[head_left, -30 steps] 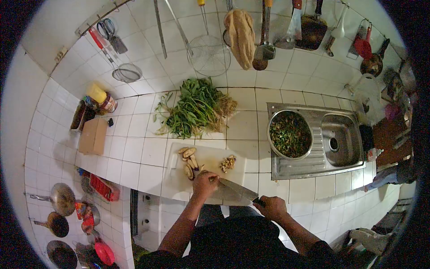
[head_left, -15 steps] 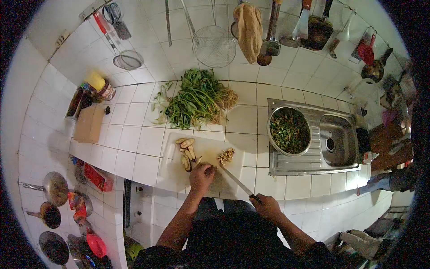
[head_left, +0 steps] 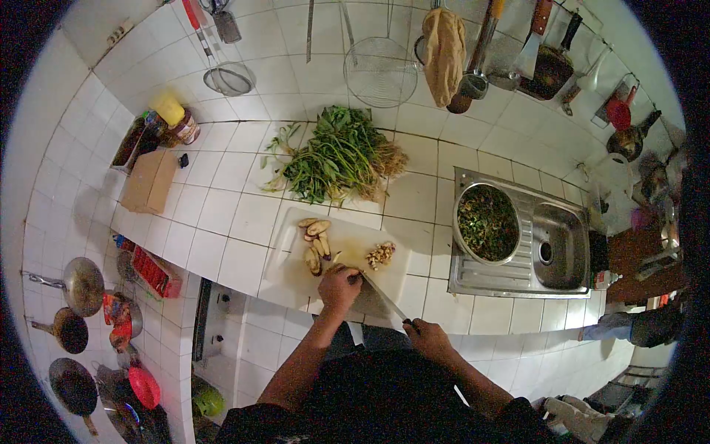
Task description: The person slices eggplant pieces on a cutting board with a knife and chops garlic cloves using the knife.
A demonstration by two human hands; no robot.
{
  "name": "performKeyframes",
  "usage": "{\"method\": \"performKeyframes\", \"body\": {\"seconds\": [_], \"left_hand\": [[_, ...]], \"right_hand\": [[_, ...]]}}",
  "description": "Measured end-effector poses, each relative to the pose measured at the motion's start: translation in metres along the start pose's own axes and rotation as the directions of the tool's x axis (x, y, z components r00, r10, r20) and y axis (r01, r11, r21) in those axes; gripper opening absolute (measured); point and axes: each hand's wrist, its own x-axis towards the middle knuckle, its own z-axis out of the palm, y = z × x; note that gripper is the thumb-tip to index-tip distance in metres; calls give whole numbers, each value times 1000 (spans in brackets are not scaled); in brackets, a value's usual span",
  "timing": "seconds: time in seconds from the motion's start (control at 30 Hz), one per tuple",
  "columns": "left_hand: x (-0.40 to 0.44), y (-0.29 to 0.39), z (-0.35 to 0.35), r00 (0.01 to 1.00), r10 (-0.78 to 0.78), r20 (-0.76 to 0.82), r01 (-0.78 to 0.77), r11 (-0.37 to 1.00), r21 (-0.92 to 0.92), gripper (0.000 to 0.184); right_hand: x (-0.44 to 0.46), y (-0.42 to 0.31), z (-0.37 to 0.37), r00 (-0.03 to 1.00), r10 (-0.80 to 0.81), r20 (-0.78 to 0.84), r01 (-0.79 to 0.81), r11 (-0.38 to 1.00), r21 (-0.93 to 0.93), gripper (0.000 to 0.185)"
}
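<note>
My right hand (head_left: 430, 340) is wrapped round the dark handle of a knife (head_left: 384, 299), whose blade points up and left over the white cutting board (head_left: 407, 259). Near the blade tip, my left hand (head_left: 340, 287) is closed with its fingers pressed together; what it holds is too small to make out. Several pale sliced pieces with dark edges (head_left: 313, 259) lie on the board just above my left hand. A small heap of chopped bits (head_left: 381, 255) sits right of them. Behind the board lies a bunch of leafy greens (head_left: 333, 159) with roots.
A metal bowl of chopped greens (head_left: 488, 222) stands on the drainboard beside the sink (head_left: 558, 251). A cardboard box (head_left: 149, 181) and jars (head_left: 185, 127) are at the left. Utensils hang above, including a wire skimmer (head_left: 380, 72). Pans (head_left: 83, 287) hang at lower left.
The knife has swung from beside my left hand to the chopped heap, then back close to my left fingers. The view has shifted and tilted slightly.
</note>
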Motion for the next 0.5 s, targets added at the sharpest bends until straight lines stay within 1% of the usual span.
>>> {"method": "performKeyframes", "body": {"seconds": [0.03, 0.1, 0.17, 0.23, 0.3, 0.33, 0.4, 0.43, 0.47, 0.5], "left_hand": [[1, 1, -1, 998, -39, 47, 38, 999, 27, 21], [1, 4, -2, 999, -37, 32, 36, 999, 32, 21], [-1, 7, -2, 999, -35, 17, 35, 999, 32, 22], [1, 11, -6, 993, -87, 77, 81, 993, 86, 24], [5, 12, -8, 992, -90, 92, 81, 992, 92, 24], [5, 12, -8, 988, -103, 116, 92, 991, 96, 25], [4, 15, -10, 992, -74, 106, 65, 994, 85, 25], [2, 18, -11, 994, -49, 99, 42, 996, 74, 26], [2, 17, -6, 993, -48, 104, 40, 996, 76, 26], [6, 18, -1, 997, 1, 80, -11, 992, 126, 26]], "right_hand": [[4, 2, 3, 1000, 0, 1, 0, 1000, -1, 45], [10, 2, 5, 997, -81, -3, 81, 997, 3, 45], [15, -9, 3, 996, -87, -23, 87, 996, 7, 45], [16, -17, 0, 994, -99, -52, 100, 995, 12, 44], [15, -22, -2, 999, -21, -26, 19, 999, -43, 44], [13, -22, -2, 999, -22, -30, 21, 999, -39, 44], [6, -15, -4, 987, -132, -92, 126, 989, -71, 45], [3, -11, -5, 988, -127, -91, 122, 990, -67, 45], [1, -9, -8, 977, -181, -111, 175, 983, -57, 44], [1, -7, -10, 963, -233, -135, 229, 972, -46, 44]]}}
